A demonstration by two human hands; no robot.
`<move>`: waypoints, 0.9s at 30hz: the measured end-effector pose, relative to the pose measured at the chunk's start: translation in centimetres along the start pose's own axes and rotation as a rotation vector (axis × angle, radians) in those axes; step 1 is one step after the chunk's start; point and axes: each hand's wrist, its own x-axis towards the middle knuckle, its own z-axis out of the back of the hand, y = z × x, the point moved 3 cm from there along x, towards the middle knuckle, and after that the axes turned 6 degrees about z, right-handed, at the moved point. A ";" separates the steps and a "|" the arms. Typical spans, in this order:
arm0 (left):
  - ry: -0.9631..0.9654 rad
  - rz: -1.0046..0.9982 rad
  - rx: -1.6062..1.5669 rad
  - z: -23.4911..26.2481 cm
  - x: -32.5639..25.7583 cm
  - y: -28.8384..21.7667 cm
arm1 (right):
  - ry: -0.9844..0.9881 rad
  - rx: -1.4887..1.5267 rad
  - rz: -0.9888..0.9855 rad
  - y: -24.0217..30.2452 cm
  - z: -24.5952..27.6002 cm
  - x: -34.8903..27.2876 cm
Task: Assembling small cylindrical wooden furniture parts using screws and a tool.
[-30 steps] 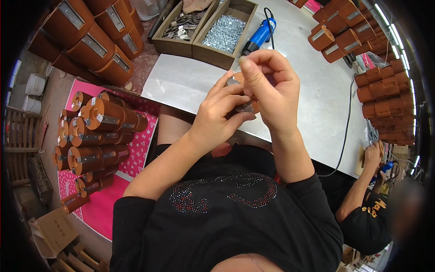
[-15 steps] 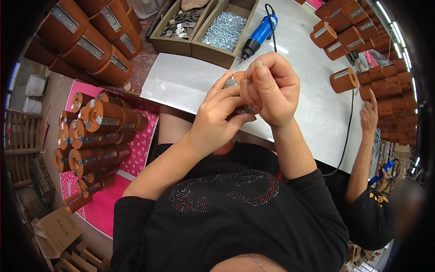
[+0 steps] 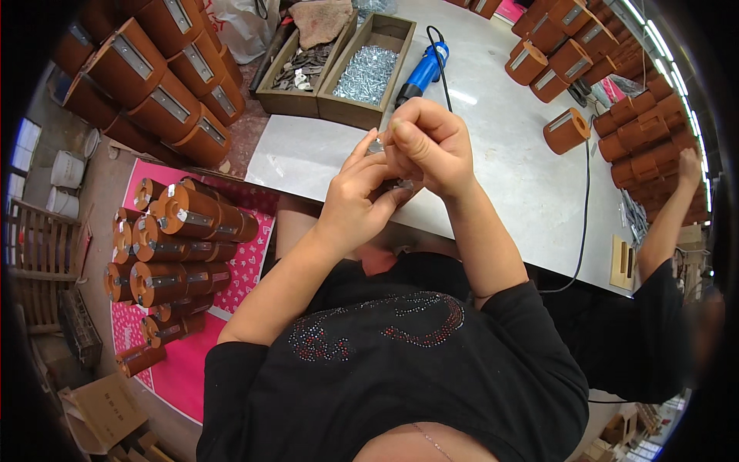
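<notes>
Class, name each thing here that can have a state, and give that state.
Left hand: curled around a mostly hidden piece
Right hand: curled in, contents unclear
Blue tool: lying down, running or not unclear
Screw box: open, holding screws
Plate box: open, holding metal plates
Cylinders: mostly stacked

I see my black shirt (image 3: 408, 377) carrying curves of red and silvery dots. The metal piece (image 3: 376, 145) at my left hand (image 3: 350, 200) is grey. My table (image 3: 523, 192) is pale grey-white, the power screwdriver (image 3: 423, 75) blue, the screws (image 3: 366, 73) silvery, the cylinders (image 3: 192, 212) reddish brown, the cloth (image 3: 246, 258) pink with white motifs.
</notes>
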 end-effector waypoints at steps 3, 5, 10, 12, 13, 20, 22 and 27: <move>0.021 -0.040 0.008 -0.1 0.0 0.0 | -0.044 0.219 -0.021 0.2 0.9 -0.3; 0.054 -0.023 0.005 -0.1 0.0 0.0 | -0.053 0.241 -0.011 0.4 1.0 -0.5; 0.096 -0.035 0.029 -0.3 0.1 -0.6 | 0.020 -0.207 0.095 1.5 0.0 -1.2; 0.098 -0.006 0.014 -0.8 0.2 -0.8 | 0.160 -0.400 0.303 2.9 -1.2 -0.7; 0.044 -0.017 0.072 -1.0 0.0 -0.8 | 0.189 -0.444 0.323 4.0 -1.7 -0.5; 0.169 -0.099 0.277 2.1 0.8 -0.2 | -0.187 -0.115 0.375 6.6 2.0 -1.7; 0.340 -0.030 0.359 3.8 1.4 -0.1 | -0.247 -0.044 0.341 6.4 3.0 -2.4; 0.115 0.007 0.374 1.6 0.8 -1.5 | -0.352 0.042 0.264 4.9 2.5 -2.4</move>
